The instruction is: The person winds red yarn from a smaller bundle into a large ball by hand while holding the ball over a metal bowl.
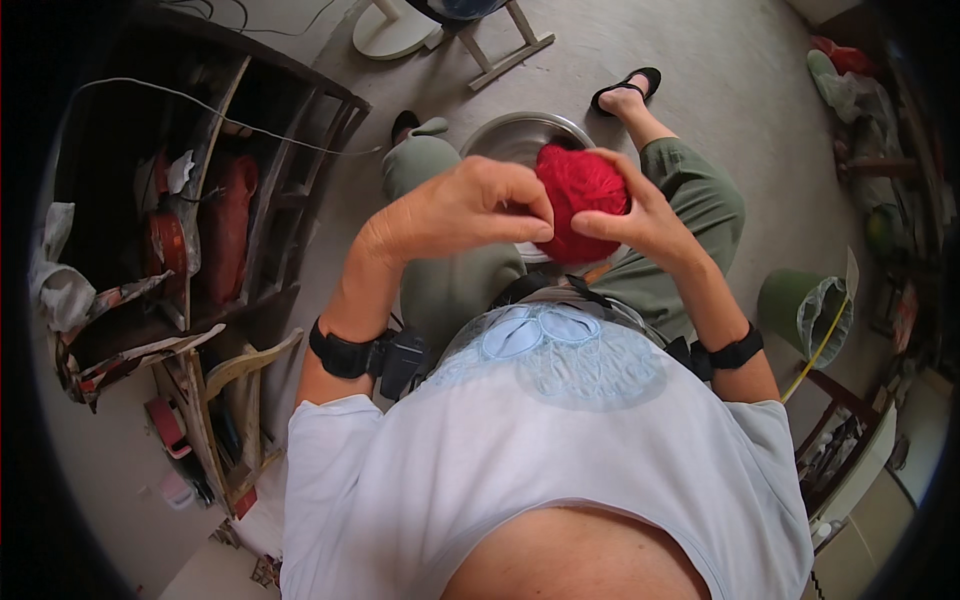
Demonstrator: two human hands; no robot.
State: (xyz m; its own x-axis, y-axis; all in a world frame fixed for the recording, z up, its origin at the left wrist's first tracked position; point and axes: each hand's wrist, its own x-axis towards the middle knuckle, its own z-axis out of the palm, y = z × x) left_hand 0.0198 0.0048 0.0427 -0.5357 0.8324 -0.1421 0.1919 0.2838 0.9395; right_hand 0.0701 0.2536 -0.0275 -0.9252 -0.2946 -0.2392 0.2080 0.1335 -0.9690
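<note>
A ball of red yarn [580, 195] is held up in front of my lap. My right hand [650, 215] grips it from the right, thumb on the near side and fingers wrapped round the far side. At its left, my left hand [485, 205] is closed in a pinch, thumb and forefinger tips together right beside the yarn. Whatever strand may be between those fingertips is too small to make out. Below the ball, a shiny metal basin [490, 132] stands between my legs, its inside partly hidden by my hands and the yarn.
A dark wooden shelf unit [340, 135] with red items stands at the left, a pale cable [240, 113] strung across it. Nearer left is a wooden chair [250, 370]. A green bin [790, 300] with a plastic liner stands at the right. A wooden stand [510, 62] is ahead.
</note>
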